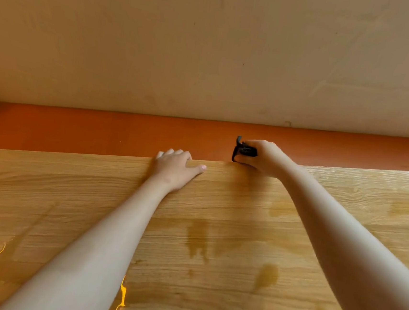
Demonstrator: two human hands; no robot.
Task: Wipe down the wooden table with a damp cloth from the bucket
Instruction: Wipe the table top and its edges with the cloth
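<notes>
1. the cloth (242, 150) is a small dark rag, bunched up at the far edge of the wooden table (70, 192), right where the top drops off toward the orange floor (100, 132).
2. the right hand (260, 156) is closed tight around it, fingers curled over the wad, with a bit of fabric sticking out on the left side.
3. the left hand (177, 168) is palm down on the tabletop by the same far edge, near the right hand but not touching it. fingers are relaxed and reach just past the edge, thumb lies along the wood. it's holding nothing, looks like it's just bracing.
4. handling-wise, i'd guess the rag is soft, limp and light, probably a bit clingy since it's damp. no stiffness, so it'll only go where the palm pushes it. best bet is to hold it bunched from on top, like now, and keep a flat patch underneath against the wood.
5. the table itself looks hard and smooth, likely slick where it's wet.
6. counts: one cloth, one table, two hands, and at least five darker wet patches (198, 236) spread over the near and right side of the top.
7. zero buckets in view, so can't say where that is.
</notes>
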